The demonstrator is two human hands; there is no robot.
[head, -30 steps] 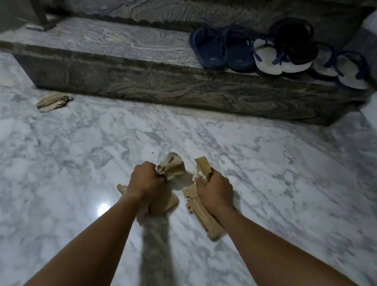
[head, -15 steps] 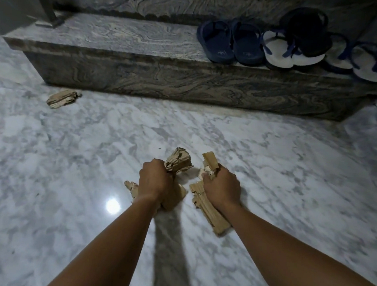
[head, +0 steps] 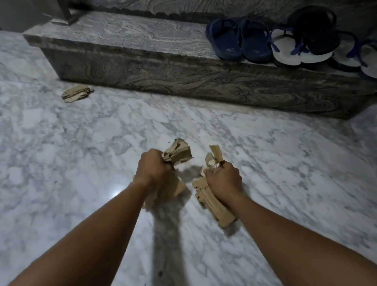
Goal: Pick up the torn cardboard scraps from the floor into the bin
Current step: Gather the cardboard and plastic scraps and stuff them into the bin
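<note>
- Torn cardboard scraps are being gripped in both fists above the marble floor [head: 66, 177].
- The left hand [head: 154, 171] is clenching one bundle [head: 177, 154]; the right hand [head: 224, 180] is clenching another [head: 211, 204].
- A loose scrap [head: 76, 93] is lying at ten o'clock, near the step [head: 146, 38] holding sandals [head: 224, 40].

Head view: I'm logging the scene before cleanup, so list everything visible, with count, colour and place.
Torn cardboard bundle in left hand: one, tan, above the floor.
Torn cardboard bundle in right hand: one, tan, above the floor.
Loose cardboard scrap: one, tan, on floor near step's left end.
Flip-flop sandals: about six, navy, white and black, on step at right.
Veined stone step: one, grey-brown, far side.
Marble floor: white-grey.
Bin: none in view.
Left hand: fist closed.
Right hand: fist closed.
</note>
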